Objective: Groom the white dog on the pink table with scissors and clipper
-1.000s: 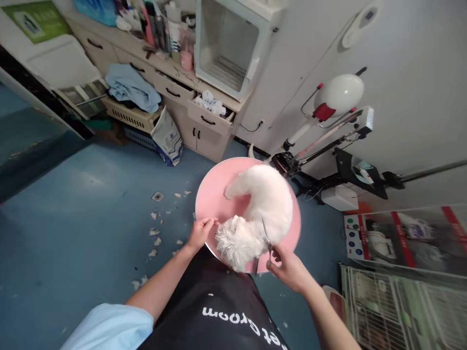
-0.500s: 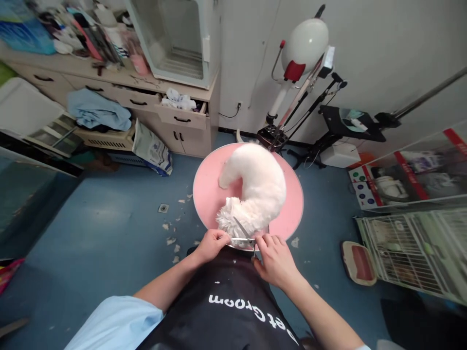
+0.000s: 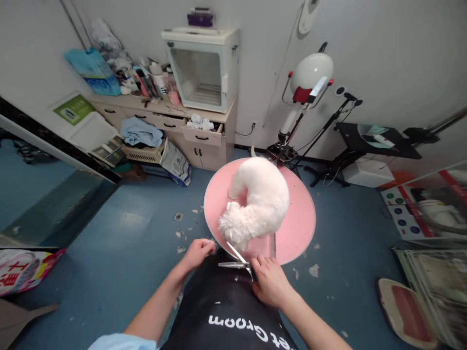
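Observation:
A white dog (image 3: 260,194) is curled round on a round pink grooming table (image 3: 299,218), its fluffy head toward me. My right hand (image 3: 272,279) holds a pair of scissors (image 3: 237,260) by the handles. Their blades are spread and point left, just short of the table's near edge. My left hand (image 3: 199,253) is pinched, off the table's near left side and apart from the dog. A small wisp of white fur (image 3: 210,242) shows at its fingertips.
A stand dryer (image 3: 312,78) stands behind the table. Back left is a cabinet (image 3: 215,158) with an open drawer, holding a glass-fronted box (image 3: 200,73) and bottles. A litter tray (image 3: 406,311) and cage are at right. Fur tufts (image 3: 314,270) litter the floor.
My left hand has drawn away from the dog's head to the left. The scissors have come back toward my apron, away from the fur. The view has tilted up and shifted left.

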`<action>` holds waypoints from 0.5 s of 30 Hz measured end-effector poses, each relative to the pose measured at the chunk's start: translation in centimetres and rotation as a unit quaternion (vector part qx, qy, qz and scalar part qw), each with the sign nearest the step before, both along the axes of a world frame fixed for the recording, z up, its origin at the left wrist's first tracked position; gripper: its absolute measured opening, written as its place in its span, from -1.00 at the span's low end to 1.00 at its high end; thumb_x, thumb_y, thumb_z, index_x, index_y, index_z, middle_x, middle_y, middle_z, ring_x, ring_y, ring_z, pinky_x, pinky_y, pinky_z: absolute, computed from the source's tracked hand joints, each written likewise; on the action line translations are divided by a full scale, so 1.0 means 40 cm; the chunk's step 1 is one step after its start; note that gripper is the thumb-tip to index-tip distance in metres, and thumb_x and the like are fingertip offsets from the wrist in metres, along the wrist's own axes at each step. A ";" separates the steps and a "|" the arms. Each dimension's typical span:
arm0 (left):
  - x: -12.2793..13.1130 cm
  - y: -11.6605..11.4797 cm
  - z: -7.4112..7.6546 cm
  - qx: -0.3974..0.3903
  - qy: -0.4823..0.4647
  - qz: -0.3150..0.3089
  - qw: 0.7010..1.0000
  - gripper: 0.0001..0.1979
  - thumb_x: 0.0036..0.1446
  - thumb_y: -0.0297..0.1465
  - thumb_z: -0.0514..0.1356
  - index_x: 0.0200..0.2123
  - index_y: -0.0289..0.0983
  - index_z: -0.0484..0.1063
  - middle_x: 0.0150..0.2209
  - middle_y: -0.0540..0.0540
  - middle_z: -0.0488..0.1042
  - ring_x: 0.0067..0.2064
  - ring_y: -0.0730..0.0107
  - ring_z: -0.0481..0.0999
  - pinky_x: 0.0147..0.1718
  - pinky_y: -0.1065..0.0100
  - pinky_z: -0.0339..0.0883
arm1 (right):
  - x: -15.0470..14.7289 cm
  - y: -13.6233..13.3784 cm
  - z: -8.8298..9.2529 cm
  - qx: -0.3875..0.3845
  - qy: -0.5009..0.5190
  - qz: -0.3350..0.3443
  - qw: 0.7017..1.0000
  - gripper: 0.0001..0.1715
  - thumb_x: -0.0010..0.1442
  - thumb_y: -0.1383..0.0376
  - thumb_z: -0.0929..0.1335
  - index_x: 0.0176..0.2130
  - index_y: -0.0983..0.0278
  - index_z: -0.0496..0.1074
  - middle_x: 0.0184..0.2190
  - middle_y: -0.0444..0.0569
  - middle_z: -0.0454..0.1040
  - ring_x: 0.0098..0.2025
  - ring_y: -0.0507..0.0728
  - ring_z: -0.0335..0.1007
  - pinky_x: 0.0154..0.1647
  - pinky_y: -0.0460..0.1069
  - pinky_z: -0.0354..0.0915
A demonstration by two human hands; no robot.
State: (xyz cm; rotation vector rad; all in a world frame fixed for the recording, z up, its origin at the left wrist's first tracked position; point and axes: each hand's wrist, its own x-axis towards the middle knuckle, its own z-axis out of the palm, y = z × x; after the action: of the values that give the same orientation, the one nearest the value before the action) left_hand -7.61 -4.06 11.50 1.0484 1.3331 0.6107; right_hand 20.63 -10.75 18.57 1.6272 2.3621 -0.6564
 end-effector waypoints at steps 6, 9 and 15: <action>-0.324 0.084 -0.048 -0.077 0.248 0.137 0.956 -0.77 -0.07 -0.15 0.25 -0.47 -0.20 0.46 -0.28 -0.18 0.61 0.15 -0.20 0.39 0.11 -0.06 0.19 | 0.187 -0.080 -0.257 -0.135 0.114 -0.240 0.955 -0.73 0.00 0.46 0.25 -0.28 0.18 0.37 -0.33 -0.09 0.53 -0.25 0.18 0.48 -0.28 -0.03 0.30; -0.306 0.184 -0.103 -0.055 0.263 0.137 0.953 -0.70 0.08 -0.13 0.12 -0.36 -0.24 0.47 -0.04 -0.27 0.57 0.34 -0.15 0.14 0.28 -0.02 -0.03 | 0.227 -0.041 -0.358 -0.150 0.026 -0.416 0.896 -0.80 0.22 0.27 0.22 -0.28 0.22 0.42 -0.28 0.03 0.58 -0.14 0.26 0.53 -0.19 0.03 0.32; -0.005 0.476 -0.192 -0.013 0.104 -0.004 0.994 -0.50 0.28 -0.11 -0.04 -0.17 -0.37 0.54 0.05 -0.29 0.53 0.17 0.06 0.42 0.19 0.18 0.21 | 0.199 0.078 -0.452 -0.146 -0.040 -0.547 0.823 -0.45 0.23 0.06 0.23 0.05 0.38 0.38 -0.08 0.32 0.55 0.00 0.39 0.50 -0.04 0.20 0.30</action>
State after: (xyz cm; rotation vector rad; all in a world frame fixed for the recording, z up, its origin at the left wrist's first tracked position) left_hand -7.79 14.98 3.81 1.1177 1.5140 0.4861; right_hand 28.61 -7.65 0.48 2.6558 0.9616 -0.9971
